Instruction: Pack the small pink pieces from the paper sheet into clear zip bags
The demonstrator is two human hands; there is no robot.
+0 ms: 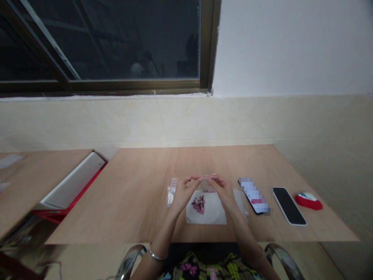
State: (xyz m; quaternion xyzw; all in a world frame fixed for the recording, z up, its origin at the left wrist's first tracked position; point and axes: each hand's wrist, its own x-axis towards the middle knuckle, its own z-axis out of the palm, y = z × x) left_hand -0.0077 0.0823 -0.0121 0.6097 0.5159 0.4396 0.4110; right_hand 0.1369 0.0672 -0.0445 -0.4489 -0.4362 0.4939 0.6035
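Left grip (186,189): thumb and fingers pinched on the left end of the packet's top edge.
Right grip (223,188): pinched likewise on the right end.
Clear packet (207,176): up between the two grips; judged very light, thin and limp, film probably slick, apt to crease sooner than break.
Where to hold: top edge, near both ends; lower part looks too floppy to steer by.
Packet looks: pink line along the top, see-through body seemingly hanging below it.
Pink row (208,191): just below the grips; inside the packet or behind it, cannot tell.
Pink pieces (198,204): small heap, pink with some dark bits, on the wearer's side of the grips; probably light, easily scattered.
White sheet (206,218): under the heap, between the forearms.
Zip bags (171,192): just outside the left grip, flat on the surface (116,217).
Lit phone (254,196): near, right of the right grip.
Dark phone (289,206): farther right.
Red item (309,202): farthest right of the grips, white and blue on top.
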